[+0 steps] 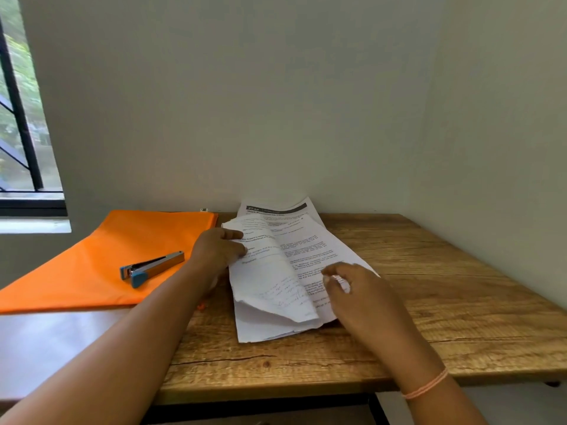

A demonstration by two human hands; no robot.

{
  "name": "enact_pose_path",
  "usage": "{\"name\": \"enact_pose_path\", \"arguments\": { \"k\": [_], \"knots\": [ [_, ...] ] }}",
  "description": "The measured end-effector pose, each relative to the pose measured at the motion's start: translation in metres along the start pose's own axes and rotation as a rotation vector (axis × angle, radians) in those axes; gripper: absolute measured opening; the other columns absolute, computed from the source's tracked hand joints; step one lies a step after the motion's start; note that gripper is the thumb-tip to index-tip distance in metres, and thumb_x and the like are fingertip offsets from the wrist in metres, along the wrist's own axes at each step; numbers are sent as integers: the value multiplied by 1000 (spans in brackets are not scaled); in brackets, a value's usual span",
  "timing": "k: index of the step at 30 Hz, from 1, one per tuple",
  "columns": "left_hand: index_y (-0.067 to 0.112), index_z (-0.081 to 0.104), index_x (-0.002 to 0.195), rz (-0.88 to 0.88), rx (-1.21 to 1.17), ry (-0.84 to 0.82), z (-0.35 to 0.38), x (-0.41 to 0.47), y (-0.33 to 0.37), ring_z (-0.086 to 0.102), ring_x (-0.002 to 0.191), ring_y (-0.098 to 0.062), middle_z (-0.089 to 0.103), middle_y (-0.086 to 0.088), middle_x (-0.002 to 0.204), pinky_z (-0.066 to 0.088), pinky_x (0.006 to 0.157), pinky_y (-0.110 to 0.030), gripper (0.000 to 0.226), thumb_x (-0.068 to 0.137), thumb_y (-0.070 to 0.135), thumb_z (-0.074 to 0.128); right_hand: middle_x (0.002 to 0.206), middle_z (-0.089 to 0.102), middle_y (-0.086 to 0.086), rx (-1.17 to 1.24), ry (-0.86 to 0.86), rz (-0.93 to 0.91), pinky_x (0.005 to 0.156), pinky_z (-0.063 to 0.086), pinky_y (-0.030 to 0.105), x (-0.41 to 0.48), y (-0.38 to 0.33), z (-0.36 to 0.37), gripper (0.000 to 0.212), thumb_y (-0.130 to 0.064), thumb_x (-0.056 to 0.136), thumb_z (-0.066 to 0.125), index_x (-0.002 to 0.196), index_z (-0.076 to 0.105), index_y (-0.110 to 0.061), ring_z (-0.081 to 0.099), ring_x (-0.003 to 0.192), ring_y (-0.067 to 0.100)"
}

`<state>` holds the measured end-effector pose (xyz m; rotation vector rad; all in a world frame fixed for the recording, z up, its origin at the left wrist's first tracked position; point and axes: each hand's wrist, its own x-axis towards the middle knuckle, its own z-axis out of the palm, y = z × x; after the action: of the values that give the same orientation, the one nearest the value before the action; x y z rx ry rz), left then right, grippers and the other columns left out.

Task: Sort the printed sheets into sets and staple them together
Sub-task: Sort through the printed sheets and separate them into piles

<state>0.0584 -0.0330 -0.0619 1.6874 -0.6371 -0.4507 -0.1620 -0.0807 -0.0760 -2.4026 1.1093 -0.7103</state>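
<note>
On the worktop [429, 271] the printed sheets [306, 240] lie loose, my left fingers [233, 234] gripping a half-turned leaf [264, 271] and my right fingers [337, 268] pinching the sheets' edge, so a tug may tear creased pages or muddle sets; the stapler [152, 268] lies left of my left fingers.

only thing I can kinda read on the printed sheets [310, 246] is a number in the dark header band of the rear sheet [276, 209], looks like 2746. title under it, body print, and the handwriting on the turned-over sheet [276, 289] are too blurry
</note>
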Motion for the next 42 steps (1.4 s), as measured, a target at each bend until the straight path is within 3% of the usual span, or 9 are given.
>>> {"name": "enact_pose_path", "arguments": {
  "k": [2,5,16,20,23,29,32,37,42],
  "knots": [
    [10,61,122,-18,43,-19,1,-1,1,52,108,-28,47,-12,137,49,85,-32,41,83,0,66,154,21,16,-298,-134,102,118,6,47,2,9,6,42,-42,99,31,141,36,-40,17,143,31],
    [11,58,126,-35,91,-37,4,-4,2,49,112,-29,43,-12,141,42,80,-28,44,84,0,65,155,8,25,-372,-220,133,117,0,44,-1,7,7,46,-40,102,24,148,23,-37,5,145,36],
    [12,58,127,-15,124,-35,5,-6,2,46,93,-20,42,-11,142,42,73,-25,48,82,-1,66,160,-1,0,-390,-164,-7,116,-7,48,2,0,10,51,-26,100,27,150,22,-18,1,147,24],
    [11,57,128,-16,130,-34,4,-7,2,47,100,-23,41,-10,143,42,72,-24,48,82,-2,66,160,-3,-6,-275,-70,-53,116,22,47,-1,-5,10,53,-28,99,30,150,17,-28,28,140,25],
    [12,57,128,-22,132,-30,4,-7,1,48,102,-23,41,-10,144,43,75,-25,49,82,-1,67,159,-4,-2,-152,74,-64,93,47,33,-3,-7,4,59,-34,99,35,149,3,-38,46,125,22],
    [13,57,128,-18,139,-33,4,-6,1,48,98,-21,42,-9,142,45,69,-23,50,82,-1,67,145,25,6,141,301,28,58,37,14,15,10,-9,50,-30,95,50,141,31,-22,52,109,21],
    [14,57,128,-6,140,-30,4,-5,-1,48,94,-20,44,-9,140,46,63,-20,50,81,0,68,131,41,4,375,454,-4,56,32,11,20,15,-13,30,-11,93,50,120,52,-22,50,93,14],
    [14,57,128,15,158,-23,5,-5,-2,47,94,-20,45,-10,138,45,64,-20,51,81,-1,68,103,64,-9,903,200,34,58,51,19,15,-2,-11,31,-3,92,51,97,61,-32,62,87,9],
    [14,57,128,6,168,-21,5,-5,-2,47,96,-21,44,-11,140,45,69,-23,49,82,0,68,111,48,-26,630,-4,-79,80,53,19,-5,-20,1,32,-15,97,48,122,58,-34,52,97,-5]
  ]
}}
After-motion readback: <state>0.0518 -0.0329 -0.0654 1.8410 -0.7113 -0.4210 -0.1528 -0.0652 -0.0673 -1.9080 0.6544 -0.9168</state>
